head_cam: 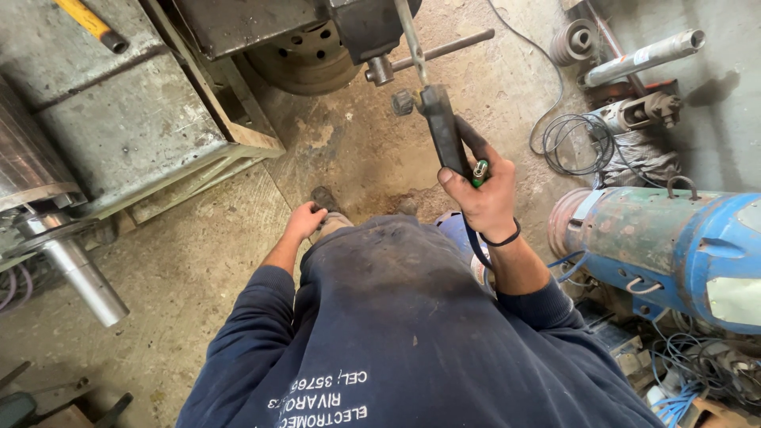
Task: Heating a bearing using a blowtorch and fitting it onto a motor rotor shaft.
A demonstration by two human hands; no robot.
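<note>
Item under handling: a black pistol-type tool [444, 131] with a long dark body, a knurled knob at its upper end and a bright metal rod or hook rising from its tip toward the dark machine block [365, 28] overhead. It is held up in the air, just below that block and beside a short metal stub and cross bar [444, 49].

Right hand [482, 198]: clenched around the lower grip of the tool, forefinger laid along the body, a small green part showing at the thumb. A dark cord or strap runs from the grip down past the wrist, which carries a black band.

Left hand [305, 220]: lowered, resting on or near the knee, fingers curled; whether it grips anything cannot be told.

Handling judgement: the tool looks rigid and moderately heavy, its weight running forward along the body. The handle at the lower end appears to be the proper place to take hold. The plastic casing seems dusty rather than slippery. The trailing cord could snag.

Surroundings: concrete floor [198, 269], stained and dusty. To the person's left, a large grey steel housing [119, 119] with a polished shaft [83, 277] projecting. Ahead, a wheel rim [305, 59] under the machine. To the right, a blue and rusted motor casing [674, 246] with a lifting eye, coiled cable [575, 143], a silver cylinder [642, 57] and loose blue wires [674, 396]. A yellow handle [91, 22] lies at upper left
</note>
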